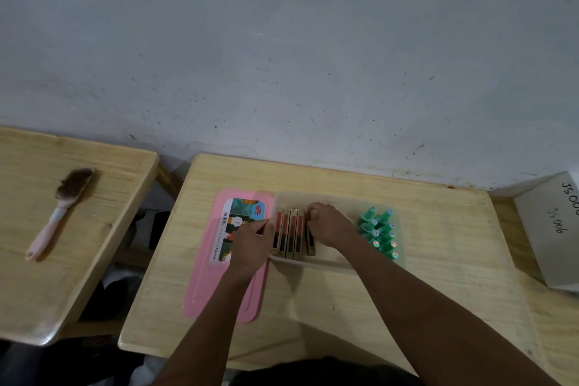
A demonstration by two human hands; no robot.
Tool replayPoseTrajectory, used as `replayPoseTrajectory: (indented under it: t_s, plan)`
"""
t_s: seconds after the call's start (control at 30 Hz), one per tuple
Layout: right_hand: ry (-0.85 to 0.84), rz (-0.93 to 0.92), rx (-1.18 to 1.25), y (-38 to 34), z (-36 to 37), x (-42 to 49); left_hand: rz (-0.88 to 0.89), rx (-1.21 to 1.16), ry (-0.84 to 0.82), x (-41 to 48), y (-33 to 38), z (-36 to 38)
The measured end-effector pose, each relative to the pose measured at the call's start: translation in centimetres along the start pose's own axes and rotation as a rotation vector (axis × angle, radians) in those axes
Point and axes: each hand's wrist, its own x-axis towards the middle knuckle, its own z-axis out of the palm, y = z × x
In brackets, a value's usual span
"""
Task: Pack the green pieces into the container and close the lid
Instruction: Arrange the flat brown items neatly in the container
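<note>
Lid [200, 285] left of container [316, 263]; pieces [380, 233] inside, right end.

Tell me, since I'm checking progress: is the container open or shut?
Open: the pink lid lies flat on the table beside the container.

Table [313, 291]: pale yellow wood, fine straight grain. Lid [200, 291], left of the container: flat pink, with a white-edged label [242, 226] printed in teal, black and orange. Container [329, 262]: translucent milky white. Flat boxes [289, 233] inside at left: tan edges, faces red above and black below. Green pieces [379, 233] at right: bright green, tips with small multicoloured dots. Brush [64, 207] on the far-left table: dark brown bristles, pink handle. Wall [282, 41]: grey-white, dark-speckled.
</note>
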Motion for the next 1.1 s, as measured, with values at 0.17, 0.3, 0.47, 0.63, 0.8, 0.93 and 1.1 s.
replayPoseTrajectory:
  t_s: [0.17, 0.3, 0.47, 0.63, 0.8, 0.93, 1.1]
  plan:
    - [0.022, -0.012, 0.112, 0.1, 0.4, -0.3, 0.01, -0.004, -0.016, -0.1, 0.1, -0.1]
    - [-0.003, 0.066, 0.272, 0.4, 0.9, -1.1, 0.016, -0.015, -0.007, -0.2, 0.4, -0.2]
    - [-0.033, 0.067, 0.275, 0.7, 1.3, -1.0, 0.017, -0.013, -0.009, -0.2, 0.4, -0.2]
    - [-0.116, 0.072, 0.315, 0.8, 0.9, -0.9, 0.031, 0.001, -0.008, -0.3, 0.5, -0.3]
    - [-0.051, 0.053, 0.236, 0.6, 0.6, -0.6, 0.032, 0.001, -0.007, -0.4, 0.5, -0.3]
    - [-0.014, -0.055, 0.159, 0.3, 1.7, 0.1, 0.032, 0.006, -0.014, -0.4, 0.6, -0.3]
    - [-0.082, -0.062, 0.163, 0.1, 1.5, 0.5, 0.011, 0.002, -0.009, -0.2, 0.4, -0.1]
